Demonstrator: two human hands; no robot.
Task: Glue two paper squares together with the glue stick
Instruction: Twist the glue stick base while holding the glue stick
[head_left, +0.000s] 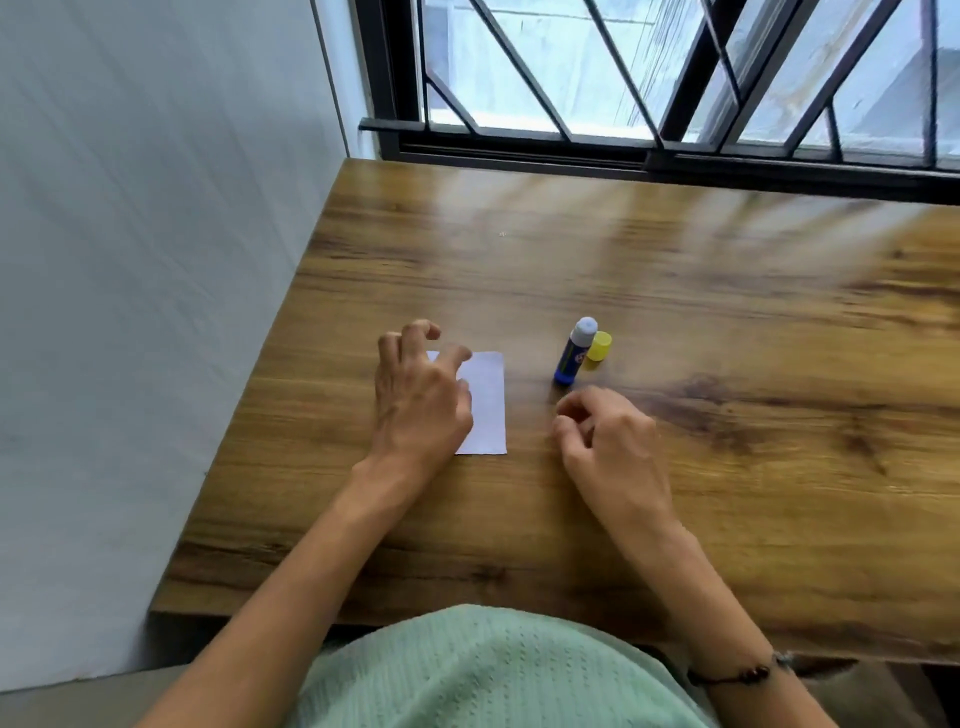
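White paper (487, 402) lies flat on the wooden table (675, 291); whether it is one square or two stacked I cannot tell. My left hand (418, 397) lies over its left part, fingers bent and spread, fingertips near the paper's far edge. A blue glue stick (574, 352) stands upright and uncapped to the right of the paper, and its yellow cap (598, 353) sits beside it. My right hand (608, 441) rests on the table just in front of the glue stick, fingers loosely curled and holding nothing.
A white wall (145, 260) runs along the table's left edge. Behind the table's far edge is a window with black bars (649, 93). The near table edge meets my green top (493, 670).
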